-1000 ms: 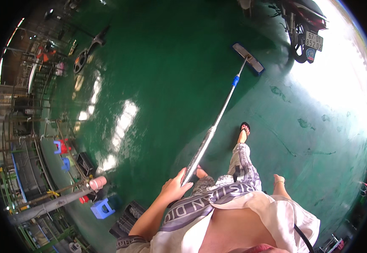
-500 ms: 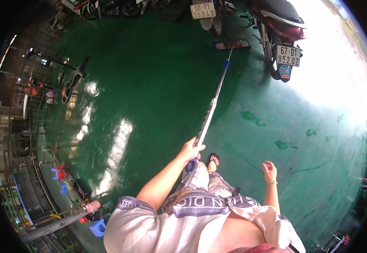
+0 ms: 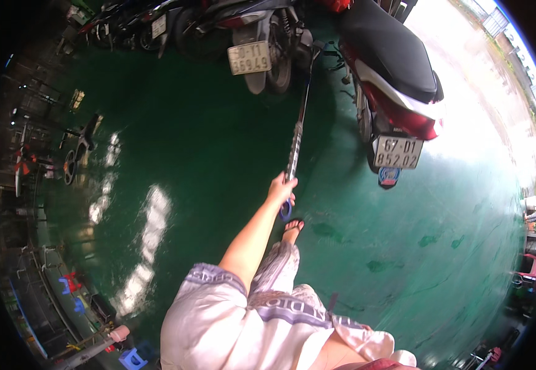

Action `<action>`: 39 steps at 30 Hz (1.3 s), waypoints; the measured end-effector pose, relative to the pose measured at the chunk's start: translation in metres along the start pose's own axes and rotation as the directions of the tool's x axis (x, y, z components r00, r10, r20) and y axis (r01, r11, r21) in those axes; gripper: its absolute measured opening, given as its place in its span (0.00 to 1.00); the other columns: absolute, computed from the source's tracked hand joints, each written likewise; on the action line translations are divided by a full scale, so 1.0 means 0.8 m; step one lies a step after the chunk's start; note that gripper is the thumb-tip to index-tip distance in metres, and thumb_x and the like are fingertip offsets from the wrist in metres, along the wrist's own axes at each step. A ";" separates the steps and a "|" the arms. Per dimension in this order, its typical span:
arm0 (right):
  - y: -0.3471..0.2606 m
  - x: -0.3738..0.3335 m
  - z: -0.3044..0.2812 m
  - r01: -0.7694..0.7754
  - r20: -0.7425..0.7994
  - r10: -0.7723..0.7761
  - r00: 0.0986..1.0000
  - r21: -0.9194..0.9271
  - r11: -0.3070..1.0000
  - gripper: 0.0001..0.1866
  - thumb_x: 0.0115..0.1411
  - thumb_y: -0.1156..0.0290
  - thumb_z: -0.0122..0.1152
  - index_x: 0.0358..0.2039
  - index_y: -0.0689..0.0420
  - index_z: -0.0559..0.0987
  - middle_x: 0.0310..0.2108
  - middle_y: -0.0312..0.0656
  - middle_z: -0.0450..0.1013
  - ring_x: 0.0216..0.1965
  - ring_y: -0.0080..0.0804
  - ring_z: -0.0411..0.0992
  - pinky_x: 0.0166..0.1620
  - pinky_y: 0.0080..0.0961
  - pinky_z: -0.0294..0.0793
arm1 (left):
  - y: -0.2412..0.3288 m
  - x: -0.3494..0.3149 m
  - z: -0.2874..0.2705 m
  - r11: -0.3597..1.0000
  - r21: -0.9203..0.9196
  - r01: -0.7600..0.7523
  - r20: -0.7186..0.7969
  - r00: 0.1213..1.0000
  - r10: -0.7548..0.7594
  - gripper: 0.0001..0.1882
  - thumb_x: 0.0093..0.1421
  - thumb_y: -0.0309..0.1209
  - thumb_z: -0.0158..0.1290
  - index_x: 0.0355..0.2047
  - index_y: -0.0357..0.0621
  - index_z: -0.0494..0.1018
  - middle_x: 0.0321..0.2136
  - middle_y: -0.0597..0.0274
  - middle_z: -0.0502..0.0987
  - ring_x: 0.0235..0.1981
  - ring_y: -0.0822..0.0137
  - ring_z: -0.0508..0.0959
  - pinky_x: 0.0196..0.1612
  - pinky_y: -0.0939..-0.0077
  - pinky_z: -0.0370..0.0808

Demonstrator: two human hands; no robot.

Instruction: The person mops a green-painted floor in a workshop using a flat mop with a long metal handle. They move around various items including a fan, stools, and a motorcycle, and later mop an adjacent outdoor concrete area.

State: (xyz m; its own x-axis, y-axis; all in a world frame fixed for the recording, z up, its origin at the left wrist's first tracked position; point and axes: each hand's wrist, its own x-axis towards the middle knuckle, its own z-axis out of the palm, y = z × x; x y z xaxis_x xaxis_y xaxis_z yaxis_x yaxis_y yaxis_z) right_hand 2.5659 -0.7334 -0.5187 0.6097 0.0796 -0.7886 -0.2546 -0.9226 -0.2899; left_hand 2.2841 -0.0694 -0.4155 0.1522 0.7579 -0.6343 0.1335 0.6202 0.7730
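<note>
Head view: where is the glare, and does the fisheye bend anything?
Head view: daylight washes out the upper right beyond the red scooter; bright streaks shine on the wet green floor at left; the mop pole held by the left hand looks nearly straight; the rim is black.

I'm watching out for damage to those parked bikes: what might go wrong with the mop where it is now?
The left hand alone holds the long mop pole, whose far end reaches between the red scooter and the dark motorbike; it might knock either. The wet green floor shines, and the sandalled foot might slip.
</note>
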 end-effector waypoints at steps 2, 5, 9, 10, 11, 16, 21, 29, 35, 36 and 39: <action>-0.170 -0.078 -0.007 0.004 0.046 -0.011 0.999 0.141 0.990 0.16 0.54 0.68 0.63 0.38 0.65 0.76 0.28 0.43 0.75 0.26 0.29 0.74 0.26 0.25 0.75 | 0.006 0.129 -0.008 0.965 0.259 -0.037 -0.135 0.988 0.074 0.12 0.54 0.36 0.53 0.37 0.48 0.67 0.20 0.58 0.75 0.12 0.66 0.76 0.16 0.70 0.73; -0.072 -0.028 -0.056 0.078 -0.137 -0.068 0.988 0.072 0.994 0.14 0.52 0.68 0.63 0.35 0.65 0.77 0.24 0.44 0.75 0.26 0.26 0.73 0.27 0.26 0.76 | 0.074 0.287 0.008 0.779 0.627 0.020 -0.271 0.943 0.194 0.17 0.53 0.42 0.50 0.42 0.54 0.66 0.30 0.53 0.79 0.35 0.49 0.79 0.42 0.56 0.74; -0.052 0.018 -0.066 -0.104 -0.161 0.100 0.982 -0.021 0.994 0.11 0.53 0.69 0.61 0.32 0.64 0.78 0.20 0.43 0.74 0.21 0.26 0.72 0.25 0.25 0.73 | 0.132 0.390 0.045 0.666 0.745 0.033 -0.268 0.929 0.254 0.20 0.56 0.41 0.48 0.48 0.54 0.63 0.30 0.53 0.79 0.27 0.54 0.81 0.39 0.59 0.76; -0.080 0.018 -0.066 -0.134 -0.143 0.129 0.981 -0.027 0.991 0.11 0.53 0.69 0.61 0.32 0.64 0.78 0.20 0.42 0.74 0.21 0.26 0.71 0.25 0.25 0.73 | 0.119 0.400 0.045 0.663 0.747 0.045 -0.282 0.925 0.254 0.20 0.56 0.41 0.48 0.49 0.54 0.63 0.31 0.53 0.79 0.27 0.53 0.81 0.39 0.58 0.76; -0.098 0.022 -0.069 -0.148 -0.135 0.142 0.981 -0.031 0.989 0.11 0.53 0.68 0.61 0.32 0.63 0.78 0.20 0.42 0.74 0.20 0.26 0.71 0.24 0.25 0.72 | 0.095 0.398 0.049 0.643 0.764 0.044 -0.265 0.931 0.251 0.21 0.56 0.41 0.48 0.49 0.54 0.63 0.32 0.52 0.79 0.28 0.52 0.80 0.40 0.57 0.75; -0.187 0.069 -0.124 -0.082 -0.067 0.076 0.995 -0.099 0.992 0.10 0.55 0.67 0.59 0.33 0.61 0.77 0.20 0.40 0.73 0.20 0.25 0.71 0.22 0.24 0.70 | -0.098 0.262 0.016 0.798 0.598 0.076 -0.245 0.965 0.092 0.29 0.56 0.43 0.50 0.57 0.61 0.56 0.31 0.50 0.78 0.22 0.51 0.79 0.33 0.55 0.76; -0.319 0.109 -0.186 0.065 -0.019 -0.068 0.997 -0.132 0.989 0.10 0.56 0.66 0.58 0.33 0.59 0.77 0.19 0.38 0.73 0.19 0.25 0.70 0.19 0.22 0.67 | -0.139 0.015 0.030 0.735 0.625 0.262 -0.333 0.941 -0.052 0.31 0.58 0.46 0.48 0.60 0.59 0.53 0.32 0.45 0.78 0.31 0.43 0.78 0.37 0.52 0.74; -0.423 0.126 -0.134 0.202 0.261 -0.179 0.949 -0.065 0.977 0.14 0.56 0.69 0.60 0.39 0.66 0.75 0.25 0.40 0.74 0.24 0.23 0.72 0.26 0.22 0.75 | -0.128 -0.112 0.084 0.733 0.510 0.450 -0.412 0.876 -0.251 0.23 0.59 0.54 0.46 0.46 0.52 0.63 0.31 0.48 0.78 0.35 0.42 0.77 0.38 0.47 0.72; -0.458 0.094 -0.124 0.123 0.199 -0.097 0.975 -0.119 0.985 0.16 0.56 0.65 0.61 0.40 0.62 0.75 0.25 0.41 0.75 0.23 0.27 0.75 0.21 0.18 0.69 | -0.033 0.174 0.098 0.750 0.614 0.246 -0.365 0.931 -0.006 0.24 0.59 0.53 0.45 0.43 0.46 0.64 0.32 0.40 0.77 0.37 0.38 0.76 0.38 0.45 0.72; -0.462 0.094 -0.124 0.109 0.152 -0.092 0.984 -0.105 0.989 0.16 0.56 0.64 0.61 0.40 0.61 0.75 0.25 0.41 0.75 0.23 0.29 0.76 0.20 0.18 0.67 | 0.001 0.236 0.104 0.759 0.621 0.196 -0.346 0.937 0.042 0.24 0.58 0.53 0.45 0.44 0.46 0.65 0.33 0.39 0.77 0.38 0.39 0.76 0.39 0.46 0.72; -0.504 0.100 -0.120 0.018 0.112 -0.001 0.994 -0.155 0.988 0.17 0.57 0.64 0.59 0.44 0.60 0.73 0.27 0.43 0.76 0.25 0.31 0.77 0.21 0.18 0.67 | 0.074 0.406 0.094 0.772 0.604 0.197 -0.423 0.900 0.102 0.27 0.57 0.54 0.46 0.46 0.45 0.67 0.41 0.41 0.75 0.43 0.42 0.75 0.46 0.51 0.72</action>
State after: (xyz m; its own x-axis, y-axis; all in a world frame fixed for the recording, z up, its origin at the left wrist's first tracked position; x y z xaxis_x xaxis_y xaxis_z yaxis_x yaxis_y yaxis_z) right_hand 2.7893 -0.3912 -0.4124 0.5219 0.1221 -0.8442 -0.1242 -0.9683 -0.2168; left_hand 2.4151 0.1987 -0.5763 -0.2637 0.8311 -0.4895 0.7248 0.5056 0.4680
